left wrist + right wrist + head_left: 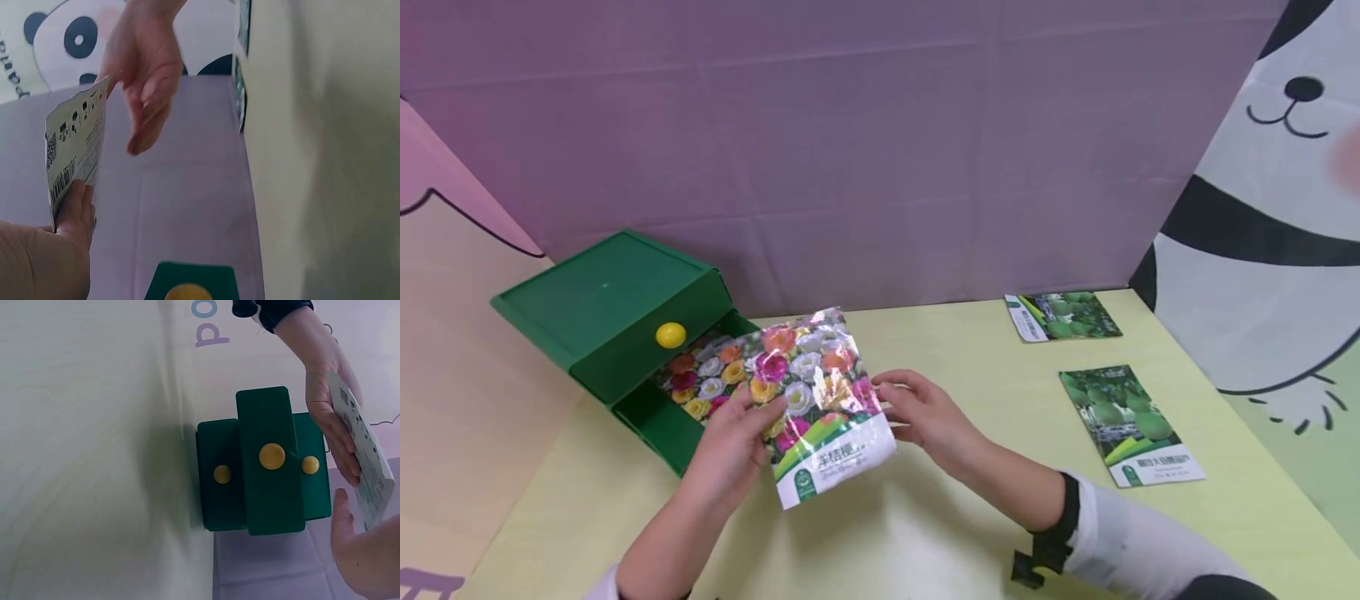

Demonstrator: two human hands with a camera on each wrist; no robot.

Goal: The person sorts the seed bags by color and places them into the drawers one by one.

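Observation:
My left hand (pixel 730 450) grips a seed packet (pixel 831 446) printed with colourful flowers, thumb on its front and fingers behind. The packet is tilted and held above the table; its back, with a barcode, faces the left wrist camera. At the packet's right edge is my right hand (pixel 936 421), its fingers loosely bent; the left wrist view shows this hand (pixel 150 81) holding nothing. Left of the packet stands a green drawer box (pixel 606 292) with yellow knobs. Its middle drawer (pixel 269 500) is pulled out, and flower-printed packaging (pixel 711 371) lies inside it.
Two green-fruit seed packets lie on the right of the table: one packet (pixel 1071 317) near the back edge, another packet (pixel 1131 425) closer. A purple cloth (pixel 865 167) hangs behind the table. A panda-printed panel (pixel 1262 317) stands at the right.

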